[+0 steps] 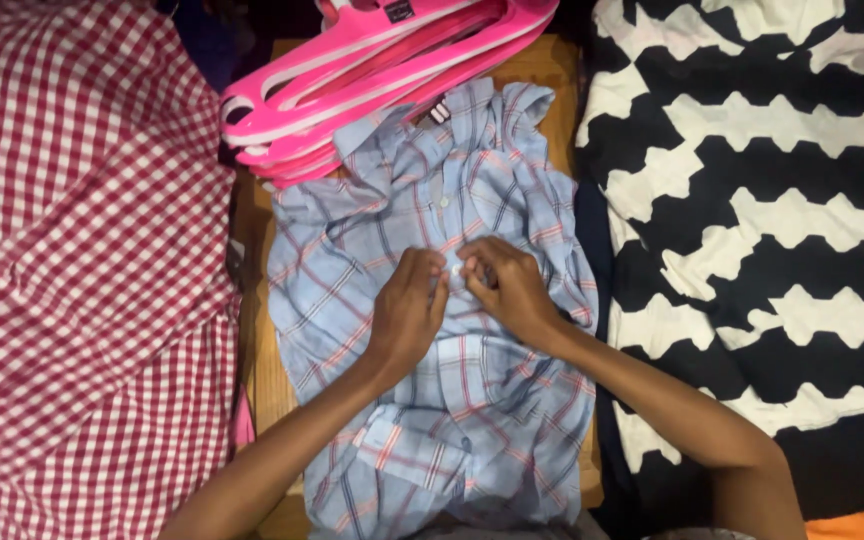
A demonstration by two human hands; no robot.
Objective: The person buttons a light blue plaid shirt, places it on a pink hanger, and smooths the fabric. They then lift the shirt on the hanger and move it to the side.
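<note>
A light blue plaid shirt (392, 220) lies front-up on a wooden board (262, 370), collar pointing away from me. My left hand (407, 310) and my right hand (507, 285) meet at the shirt's front placket in the middle, fingertips pinched on the fabric around a button. Both forearms come in from the bottom edge and cover part of the lower shirt. The exact button under the fingers is hidden.
A stack of pink plastic hangers (372, 70) lies at the top, overlapping the shirt's collar. A red-and-white checked cloth (82, 270) fills the left side. A black-and-white patterned cloth (762, 230) fills the right side.
</note>
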